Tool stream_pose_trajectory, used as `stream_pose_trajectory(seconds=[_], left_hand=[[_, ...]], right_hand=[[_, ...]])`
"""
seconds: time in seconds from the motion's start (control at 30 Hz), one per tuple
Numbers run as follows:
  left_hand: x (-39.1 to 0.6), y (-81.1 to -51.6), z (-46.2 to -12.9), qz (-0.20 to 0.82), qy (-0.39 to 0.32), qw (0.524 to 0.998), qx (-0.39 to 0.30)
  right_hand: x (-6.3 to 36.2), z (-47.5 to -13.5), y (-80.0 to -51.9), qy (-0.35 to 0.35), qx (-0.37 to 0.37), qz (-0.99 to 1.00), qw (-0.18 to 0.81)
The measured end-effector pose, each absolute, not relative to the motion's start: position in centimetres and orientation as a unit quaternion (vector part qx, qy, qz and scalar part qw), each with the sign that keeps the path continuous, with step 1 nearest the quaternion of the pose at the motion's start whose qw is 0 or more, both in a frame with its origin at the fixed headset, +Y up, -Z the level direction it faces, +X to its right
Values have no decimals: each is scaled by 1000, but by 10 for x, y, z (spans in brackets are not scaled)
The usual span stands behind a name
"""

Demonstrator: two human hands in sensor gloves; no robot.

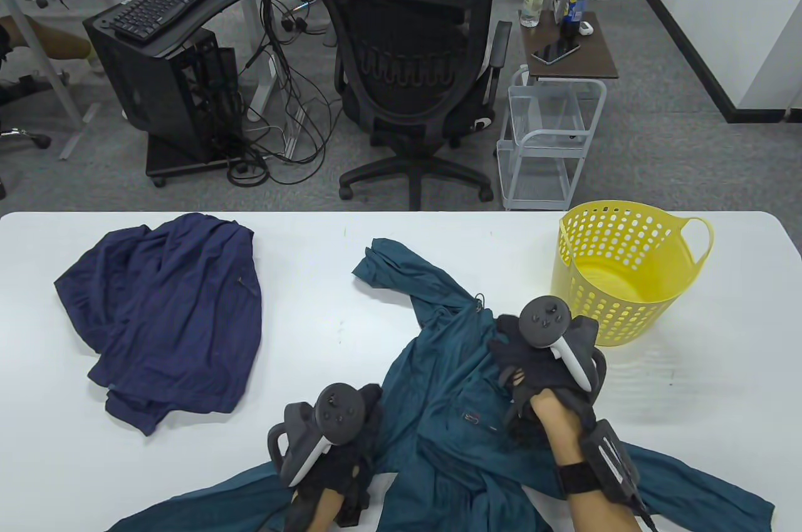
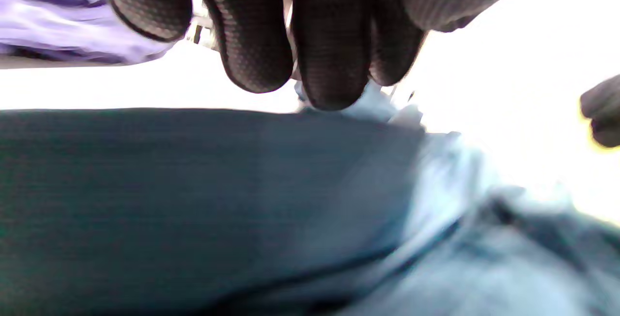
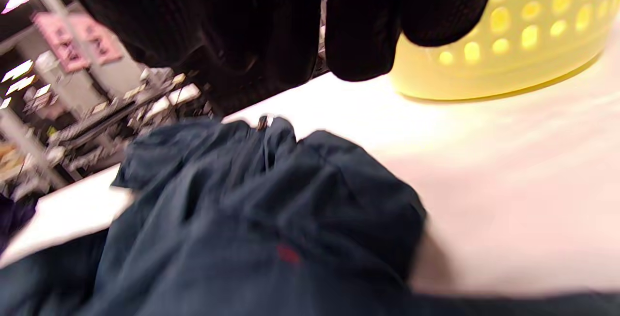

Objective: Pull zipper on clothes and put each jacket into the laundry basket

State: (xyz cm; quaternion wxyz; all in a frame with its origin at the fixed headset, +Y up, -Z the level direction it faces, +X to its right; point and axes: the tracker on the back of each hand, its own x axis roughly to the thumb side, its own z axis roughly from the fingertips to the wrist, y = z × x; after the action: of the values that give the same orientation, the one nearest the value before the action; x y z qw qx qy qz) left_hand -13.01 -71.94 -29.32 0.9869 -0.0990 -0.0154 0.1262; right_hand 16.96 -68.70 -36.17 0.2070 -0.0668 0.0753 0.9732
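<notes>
We see the teal jacket [image 1: 438, 419] spread across the near edge of the white table [image 1: 326, 331], one sleeve [image 1: 388, 269] reaching up toward the table's middle and its hem running off toward the near right corner. Our right hand [image 1: 532, 381] sits over the jacket's upper chest; the tracker on its back hides the fingers from above, and in the right wrist view the gloved fingertips [image 3: 358, 49] hang just above the crumpled collar, apart from the cloth, though whether they pinch anything we cannot tell. Our left hand [image 1: 338, 463] is down at the near edge on the jacket's lower left part. In the left wrist view its fingers [image 2: 334, 64] point down at the fabric, tips at the cloth's edge; a grasp is not clear there either. The yellow laundry basket [image 1: 626, 272] stands upright near the far right corner, nothing inside, just beside the right hand. The navy jacket [image 1: 169, 312] lies bunched toward the far left.
</notes>
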Motion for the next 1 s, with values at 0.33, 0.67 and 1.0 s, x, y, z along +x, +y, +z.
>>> stream_pose_trajectory(seconds=[0.33,0.67,1.0], left_hand=[[-93,-781,-306,-17,-29,962,-272],[-149,-783,-330,-30,116,967,-224],[-162,-751,-325,-31,143,982,-117]], right_hand=[[156,-330,-773,240,16,966,100],[236,-330,-775,214,-104,967,87],[255,-326,-756,134,-101,977,131]])
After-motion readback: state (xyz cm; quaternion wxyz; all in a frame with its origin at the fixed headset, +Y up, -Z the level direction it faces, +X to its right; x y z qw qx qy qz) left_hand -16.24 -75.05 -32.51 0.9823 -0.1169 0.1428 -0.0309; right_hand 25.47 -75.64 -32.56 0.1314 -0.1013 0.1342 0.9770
